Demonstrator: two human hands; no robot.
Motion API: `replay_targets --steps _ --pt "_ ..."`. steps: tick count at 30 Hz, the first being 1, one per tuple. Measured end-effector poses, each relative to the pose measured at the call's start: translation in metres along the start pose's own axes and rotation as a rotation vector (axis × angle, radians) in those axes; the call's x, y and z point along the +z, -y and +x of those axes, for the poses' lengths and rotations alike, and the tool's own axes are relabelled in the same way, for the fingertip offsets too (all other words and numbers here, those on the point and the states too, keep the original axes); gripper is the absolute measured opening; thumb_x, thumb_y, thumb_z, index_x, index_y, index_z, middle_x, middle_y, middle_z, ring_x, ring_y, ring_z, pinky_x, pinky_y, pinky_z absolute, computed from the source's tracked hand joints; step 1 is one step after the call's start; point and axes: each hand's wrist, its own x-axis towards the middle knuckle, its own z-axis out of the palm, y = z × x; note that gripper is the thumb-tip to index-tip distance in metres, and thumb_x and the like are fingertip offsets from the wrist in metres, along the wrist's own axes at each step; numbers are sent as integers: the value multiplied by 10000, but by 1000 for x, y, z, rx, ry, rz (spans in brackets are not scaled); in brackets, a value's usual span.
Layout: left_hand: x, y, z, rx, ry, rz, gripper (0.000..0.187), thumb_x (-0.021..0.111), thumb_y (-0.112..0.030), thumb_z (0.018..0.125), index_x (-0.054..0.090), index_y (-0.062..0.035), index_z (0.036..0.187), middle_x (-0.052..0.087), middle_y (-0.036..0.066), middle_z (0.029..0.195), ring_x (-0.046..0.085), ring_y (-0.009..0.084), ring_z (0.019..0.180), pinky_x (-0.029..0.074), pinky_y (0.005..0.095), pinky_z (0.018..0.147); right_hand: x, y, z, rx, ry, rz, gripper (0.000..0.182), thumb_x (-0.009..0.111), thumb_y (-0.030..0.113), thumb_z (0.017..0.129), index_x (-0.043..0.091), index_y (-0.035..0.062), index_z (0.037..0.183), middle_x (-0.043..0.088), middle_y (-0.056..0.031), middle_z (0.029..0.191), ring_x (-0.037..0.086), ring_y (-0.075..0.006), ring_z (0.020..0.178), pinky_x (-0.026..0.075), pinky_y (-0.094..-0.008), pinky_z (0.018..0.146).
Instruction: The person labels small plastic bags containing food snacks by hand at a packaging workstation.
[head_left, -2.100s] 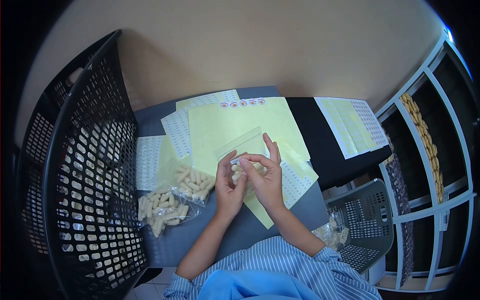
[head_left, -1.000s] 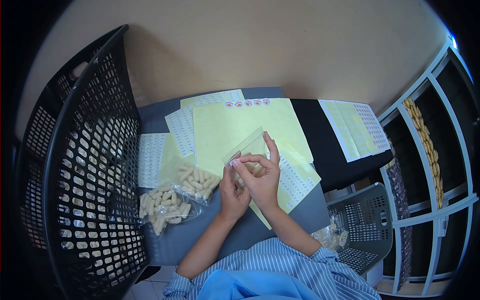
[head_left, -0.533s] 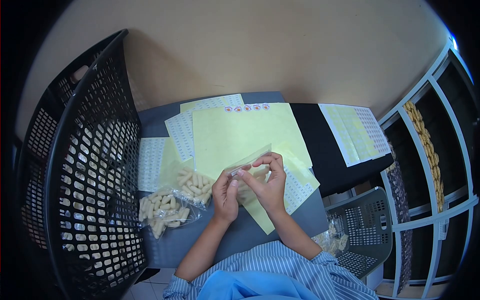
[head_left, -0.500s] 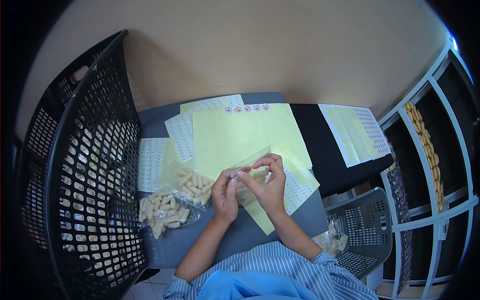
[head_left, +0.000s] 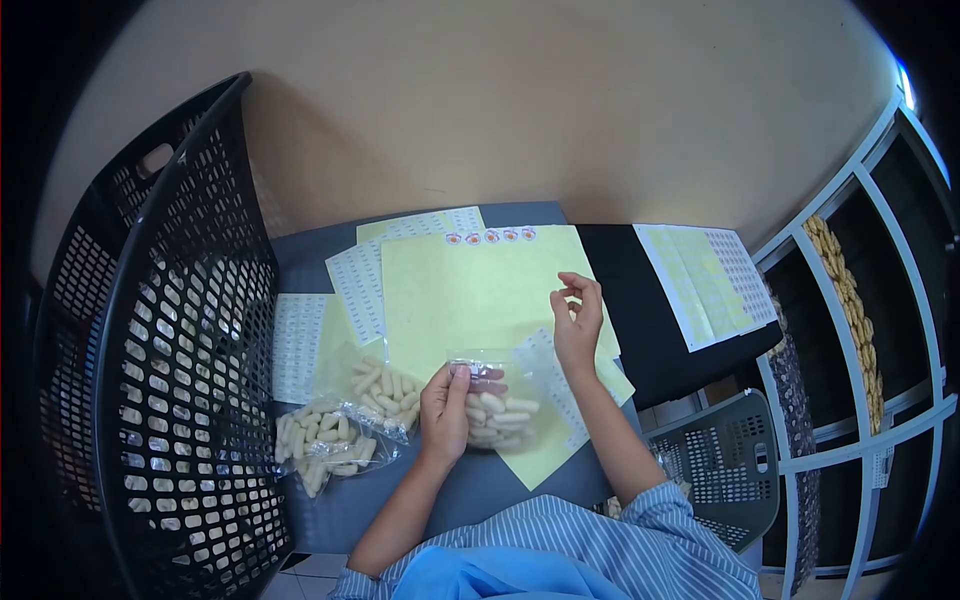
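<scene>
My left hand (head_left: 446,408) grips the upper left part of a clear plastic bag (head_left: 503,420) filled with pale finger-shaped pieces. Raised to the right of the bag is my right hand (head_left: 578,325), fingers apart and curled a little, with nothing visible in it. Under and behind them lies a large yellow sheet (head_left: 470,290) with a row of round orange stickers (head_left: 492,237) along its far edge. Two more filled bags, one nearer (head_left: 325,440) and one farther (head_left: 385,390), rest on the table left of my left hand.
A tall dark perforated basket (head_left: 190,370) stands at the left. Printed label sheets (head_left: 355,280) lie at the table's left, others (head_left: 700,285) on a black surface at the right. A lower basket (head_left: 720,460) and a metal-framed shelf (head_left: 850,300) are at the right.
My right hand has let go of the bag and moved up and right. The bag now hangs more openly from my left hand. The whole view has shifted slightly.
</scene>
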Motion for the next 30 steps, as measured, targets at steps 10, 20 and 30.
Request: replay_targets --steps 10,20,30 --pt "7 -2 13 196 25 751 622 501 -110 817 157 37 1314 235 211 1339 258 307 1232 279 401 977 16 -93 108 -254 238 -566 211 608 69 715 591 37 923 519 -93 893 522 -211 744 441 -307 661" --pt "24 17 148 282 191 1249 435 562 -208 766 448 -14 1139 411 139 1219 344 288 1154 319 401 910 32 -90 123 -297 390 -671 158 611 100 713 631 51 862 540 -113 852 548 -277 818 452 -361 714" --pt "35 64 205 419 181 1573 545 556 -153 678 431 -73 1201 434 98 1065 393 227 1017 313 372 844 40 -95 121 -235 272 -618 87 639 79 681 637 48 763 562 -92 779 566 -262 742 456 -357 653"
